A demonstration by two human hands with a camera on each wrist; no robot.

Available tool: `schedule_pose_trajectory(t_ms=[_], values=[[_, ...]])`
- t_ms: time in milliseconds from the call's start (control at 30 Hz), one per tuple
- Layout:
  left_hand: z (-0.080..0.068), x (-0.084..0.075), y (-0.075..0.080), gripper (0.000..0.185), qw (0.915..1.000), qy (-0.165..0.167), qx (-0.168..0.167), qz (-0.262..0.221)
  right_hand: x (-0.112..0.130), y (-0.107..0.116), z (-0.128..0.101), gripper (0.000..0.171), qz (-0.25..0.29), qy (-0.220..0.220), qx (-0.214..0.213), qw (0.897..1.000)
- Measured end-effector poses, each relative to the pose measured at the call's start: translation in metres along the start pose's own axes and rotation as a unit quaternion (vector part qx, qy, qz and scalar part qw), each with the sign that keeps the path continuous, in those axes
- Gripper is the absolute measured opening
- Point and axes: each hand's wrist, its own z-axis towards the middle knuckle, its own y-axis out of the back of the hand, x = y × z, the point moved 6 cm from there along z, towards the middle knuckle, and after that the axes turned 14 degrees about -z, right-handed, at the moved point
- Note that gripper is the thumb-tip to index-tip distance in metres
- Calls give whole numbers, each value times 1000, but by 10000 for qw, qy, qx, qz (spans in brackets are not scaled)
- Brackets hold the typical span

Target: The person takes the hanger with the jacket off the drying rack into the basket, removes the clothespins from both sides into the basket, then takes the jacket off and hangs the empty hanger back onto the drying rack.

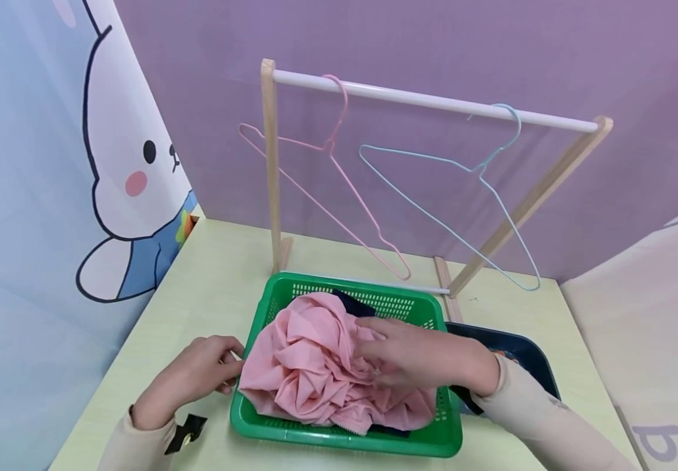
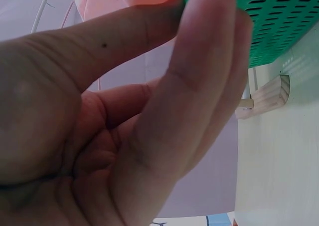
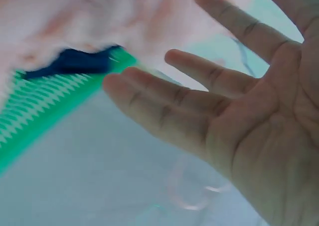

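A crumpled pink garment [image 1: 309, 360] fills most of the green plastic basket [image 1: 256, 425], with a bit of dark navy cloth [image 1: 353, 304] showing behind it. My left hand [image 1: 200, 369] pinches the basket's left rim between thumb and fingers; the left wrist view shows the fingertips meeting at the green edge [image 2: 279, 21]. Over the right part of the pink garment is my right hand [image 1: 418, 353], its fingers spread and nearly straight in the right wrist view. Whether its fingertips touch the cloth I cannot tell.
Behind the basket stands a rack with wooden legs and a white rail [image 1: 410, 98]. A pink hanger [image 1: 339, 163] and a light blue hanger [image 1: 483, 171] hang from it. A dark tray [image 1: 530, 356] sits right of the basket, partly hidden by my right arm. Fabric walls surround the table [image 1: 215, 261].
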Motion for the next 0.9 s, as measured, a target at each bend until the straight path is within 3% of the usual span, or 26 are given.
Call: schedule_pose_trajectory(t_ms=[100,233,367,500,733,900], values=[[0,0,0,16,10000,-51,8,-49,6,20,9,39,-634,123,-574,9963],[0,1,0,16,10000,-30,-9,-71,17,23,36,61,-1101,-59,-172,9937],[-1,1,1,17,9999,15,-35,-108,28,3,64,70,-1159,-152,664,9909],[-2,1,-1,17,9999,21,-19,-161,24,-25,77,71,-1293,-441,1345,9814],[0,5,-3,19,9989,420,2,-232,5,-65,69,57,-1798,-517,1798,9657],[-1,4,-2,17,9990,366,5,-259,-4,-81,62,54,-1621,-246,1613,9732]])
